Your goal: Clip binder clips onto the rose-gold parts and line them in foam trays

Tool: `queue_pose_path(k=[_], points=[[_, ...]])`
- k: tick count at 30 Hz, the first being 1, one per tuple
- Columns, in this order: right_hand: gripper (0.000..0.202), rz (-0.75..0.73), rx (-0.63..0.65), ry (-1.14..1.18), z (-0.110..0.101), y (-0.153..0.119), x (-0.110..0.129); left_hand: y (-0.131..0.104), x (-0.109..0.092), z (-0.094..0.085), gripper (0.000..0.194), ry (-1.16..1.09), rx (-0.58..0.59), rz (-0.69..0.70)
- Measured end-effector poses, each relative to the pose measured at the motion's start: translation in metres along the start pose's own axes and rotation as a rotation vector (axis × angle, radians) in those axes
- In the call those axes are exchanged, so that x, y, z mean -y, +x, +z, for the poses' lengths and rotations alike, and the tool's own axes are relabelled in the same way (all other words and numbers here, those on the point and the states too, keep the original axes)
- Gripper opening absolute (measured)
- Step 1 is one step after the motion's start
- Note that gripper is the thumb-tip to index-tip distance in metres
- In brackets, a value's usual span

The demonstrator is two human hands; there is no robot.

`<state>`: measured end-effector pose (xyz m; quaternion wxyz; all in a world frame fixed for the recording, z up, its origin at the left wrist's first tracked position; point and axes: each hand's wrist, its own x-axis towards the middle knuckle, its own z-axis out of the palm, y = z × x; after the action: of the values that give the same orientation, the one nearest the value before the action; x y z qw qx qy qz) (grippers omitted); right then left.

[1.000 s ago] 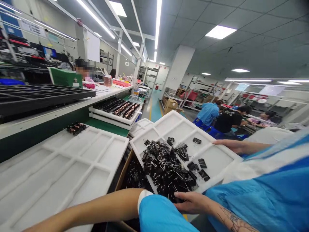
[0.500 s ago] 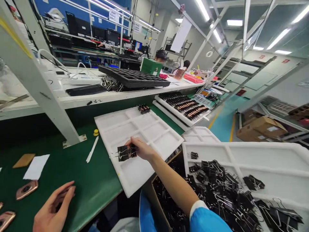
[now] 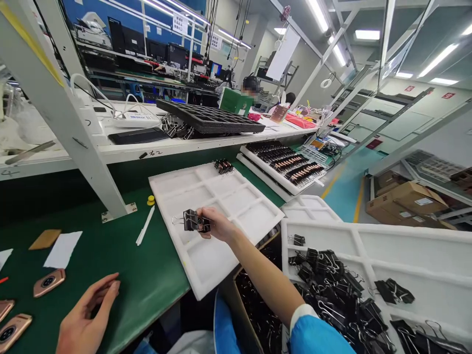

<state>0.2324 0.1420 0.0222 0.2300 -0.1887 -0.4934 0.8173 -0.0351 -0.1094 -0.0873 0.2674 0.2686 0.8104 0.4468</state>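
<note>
My right hand (image 3: 216, 223) is closed round a copper-coloured part with black binder clips (image 3: 191, 221) clamped on it, held over a white divided foam tray (image 3: 206, 260). At the tray's far corner stands a small group of clipped parts (image 3: 223, 166). My left hand (image 3: 90, 312) hovers low over the green table, thumb and fingers curved with a gap between them and nothing held. To its left lie copper-coloured plates with round dark centres (image 3: 49, 282) (image 3: 14, 333).
Loose black clips (image 3: 332, 280) pile in a foam tray (image 3: 416, 246) at the right, beside an open carton (image 3: 250, 314). A white post (image 3: 73, 118) rises at the left near a white pen (image 3: 145, 225). Behind is a filled tray (image 3: 283, 162).
My right hand has lifted slightly and turned the clipped part over the tray. My left hand keeps its curved pose; the whole view has shifted a little.
</note>
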Motion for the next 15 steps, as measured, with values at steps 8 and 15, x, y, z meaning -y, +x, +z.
queue_pose_path(k=[8, 15], points=[[0.042, -0.062, -0.288, -0.222, -0.036, 0.023, 0.006, 0.003, 0.003, -0.001, 0.06, 0.057, 0.011, 0.043], [0.031, -0.075, -0.9, -1.071, -0.117, 0.081, 0.056, -0.002, -0.008, 0.002, 0.06, 0.091, -0.016, 0.062]])
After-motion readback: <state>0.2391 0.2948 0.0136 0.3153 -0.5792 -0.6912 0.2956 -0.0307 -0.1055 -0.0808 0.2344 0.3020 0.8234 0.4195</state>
